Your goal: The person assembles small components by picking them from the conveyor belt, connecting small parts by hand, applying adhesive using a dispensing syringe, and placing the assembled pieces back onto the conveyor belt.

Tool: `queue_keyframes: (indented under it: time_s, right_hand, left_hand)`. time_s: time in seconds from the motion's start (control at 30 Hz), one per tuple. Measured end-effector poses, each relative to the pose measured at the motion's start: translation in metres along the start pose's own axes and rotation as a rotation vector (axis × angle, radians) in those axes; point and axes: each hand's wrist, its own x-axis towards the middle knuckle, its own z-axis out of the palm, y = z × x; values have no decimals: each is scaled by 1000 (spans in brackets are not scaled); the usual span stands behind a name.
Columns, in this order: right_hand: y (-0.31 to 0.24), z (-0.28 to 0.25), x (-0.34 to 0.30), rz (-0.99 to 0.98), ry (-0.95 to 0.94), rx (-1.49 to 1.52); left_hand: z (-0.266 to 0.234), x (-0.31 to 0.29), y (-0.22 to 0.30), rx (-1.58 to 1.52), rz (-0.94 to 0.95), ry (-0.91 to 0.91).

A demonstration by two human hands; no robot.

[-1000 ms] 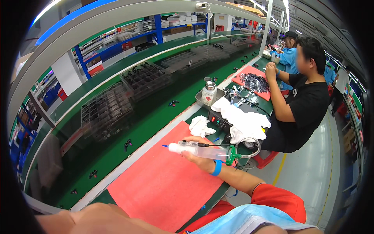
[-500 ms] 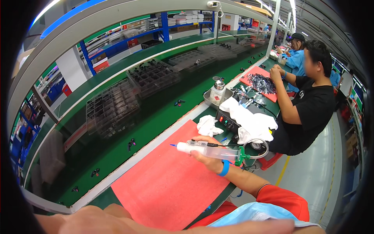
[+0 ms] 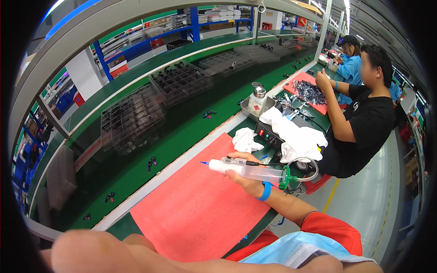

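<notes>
My right hand [image 3: 246,182] is wrapped round a dispensing syringe [image 3: 265,174] above the red mat [image 3: 195,204]. The syringe has a clear barrel, a white front part and a blue needle tip pointing left. A green cap with a clear air hose closes its rear end, and a small switch with a black cable lies along its top. A blue band circles my right wrist. Very close along the lower edge looms my left hand [image 3: 104,255], large and cut off by the frame; its fingers cannot be made out well, nor whether they hold anything.
Behind the syringe are a white cloth [image 3: 246,140], a black control box [image 3: 268,135] under more cloth, and a pump bottle [image 3: 257,101] in a metal tray. Left runs a green conveyor [image 3: 182,132] with small dark parts. Co-workers [image 3: 371,100] sit at the right.
The view has shifted slightly. My left hand at the lower edge has changed pose, with a rounded finger or knuckle now larger at lower left. The syringe stays in my right hand.
</notes>
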Motion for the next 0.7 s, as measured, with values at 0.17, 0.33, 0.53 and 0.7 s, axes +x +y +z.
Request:
queue_keyframes:
  time_s: [0.17, 0.33, 0.53, 0.7]
  right_hand:
    - [-2, 1, -3, 29, 17, 38]
    - [-8, 3, 0, 108, 35, 95]
    - [-1, 1, -1, 45, 1, 18]
    - [0, 1, -1, 38, -2, -3]
  left_hand:
    - [-2, -2, -9, -28, 71, 18]
    - [-6, -2, -16, -57, 144, 34]
    - [-13, -2, -25, -94, 229, 62]
    - [-18, -3, -30, -127, 302, 86]
